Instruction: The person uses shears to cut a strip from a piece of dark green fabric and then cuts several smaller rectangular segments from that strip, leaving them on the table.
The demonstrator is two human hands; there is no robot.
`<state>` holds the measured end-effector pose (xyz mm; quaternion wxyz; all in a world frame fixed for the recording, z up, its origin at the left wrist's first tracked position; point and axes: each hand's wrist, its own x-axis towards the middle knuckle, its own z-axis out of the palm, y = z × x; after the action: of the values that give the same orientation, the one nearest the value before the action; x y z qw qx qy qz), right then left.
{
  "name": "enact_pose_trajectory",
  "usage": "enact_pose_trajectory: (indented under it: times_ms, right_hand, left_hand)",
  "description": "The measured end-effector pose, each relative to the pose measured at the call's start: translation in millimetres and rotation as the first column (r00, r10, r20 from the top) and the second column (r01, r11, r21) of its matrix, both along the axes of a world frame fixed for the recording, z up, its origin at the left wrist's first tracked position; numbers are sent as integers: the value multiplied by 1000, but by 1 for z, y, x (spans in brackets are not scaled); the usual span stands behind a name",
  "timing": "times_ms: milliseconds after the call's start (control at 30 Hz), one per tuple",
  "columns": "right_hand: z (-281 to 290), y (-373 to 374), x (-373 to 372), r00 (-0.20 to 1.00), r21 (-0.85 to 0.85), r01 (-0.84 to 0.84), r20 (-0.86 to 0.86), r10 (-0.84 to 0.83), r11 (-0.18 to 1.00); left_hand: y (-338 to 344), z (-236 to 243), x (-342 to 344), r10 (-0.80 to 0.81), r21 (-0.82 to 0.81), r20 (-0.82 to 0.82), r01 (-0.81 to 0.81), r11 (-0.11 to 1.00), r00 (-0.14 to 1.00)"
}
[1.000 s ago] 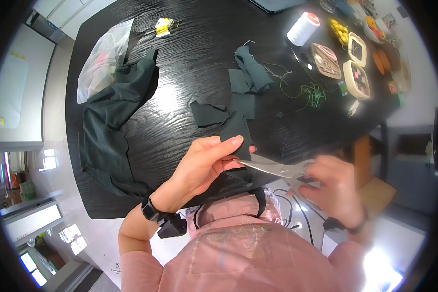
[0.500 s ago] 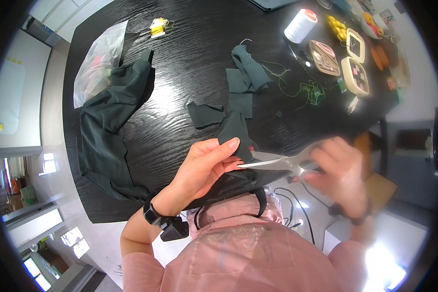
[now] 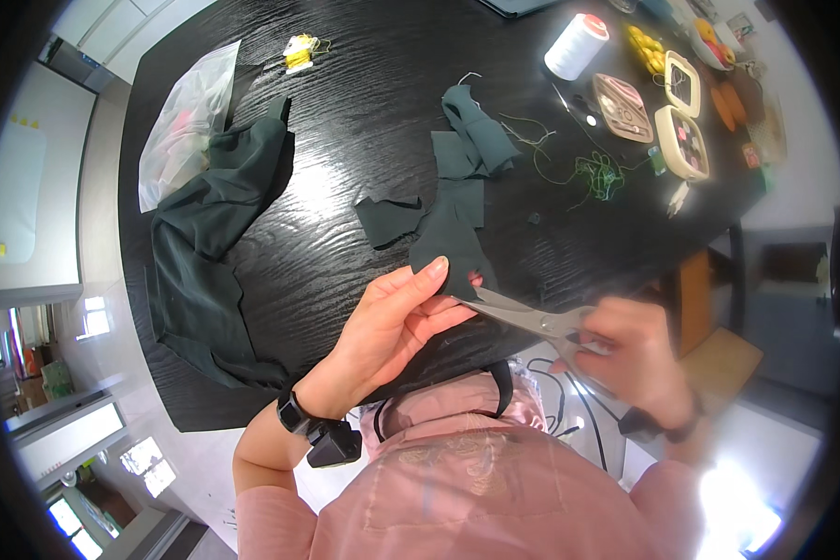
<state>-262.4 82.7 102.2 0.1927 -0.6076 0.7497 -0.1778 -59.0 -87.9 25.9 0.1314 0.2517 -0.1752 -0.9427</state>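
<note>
Near the table's front edge, my left hand [image 3: 397,317] pinches a dark green fabric piece [image 3: 453,245] between thumb and fingers. A small reddish spot [image 3: 476,278] shows on that cloth. My right hand [image 3: 625,350] is closed round the handles of metal scissors [image 3: 532,320]. Their blades point left, the tips at the fabric's edge beside my left fingertips; the blades look nearly together. Other dark green scraps [image 3: 476,131] lie just beyond, one small scrap [image 3: 387,220] to the left. Some of my left fingers are hidden under the cloth.
A larger dark green cloth [image 3: 215,215] and a clear plastic bag [image 3: 191,121] lie at left. Yellow thread [image 3: 299,54] sits at the back. On the right are a white thread cone [image 3: 577,47], tangled green thread [image 3: 599,175], a sewing kit [image 3: 623,107] and a cream case [image 3: 681,142].
The scissors have swung so their blades slope up to the left, and they look more closed than before. My right hand has moved slightly down. The cut fabric end by my left fingers has shifted.
</note>
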Motion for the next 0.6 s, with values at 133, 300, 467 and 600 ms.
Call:
enact_pose_trajectory:
  times_ms: [133, 300, 467, 600]
  right_hand:
    - [-8, 2, 6, 998, -18, 38, 53, -36, 999]
    - [-12, 4, 10, 998, -45, 49, 32, -48, 998]
    - [-17, 2, 11, 1000, -59, 21, 24, -19, 998]
    - [-16, 2, 15, 1000, -65, 22, 16, -21, 998]
  left_hand:
    - [1, -1, -2, 22, 31, -9, -22, 999, 1000]
    - [4, -1, -3, 54, 11, 57, -55, 998, 997]
    - [4, -5, -2, 78, 79, 21, -80, 994, 997]
    - [6, -1, -3, 107, 104, -20, -104, 989, 994]
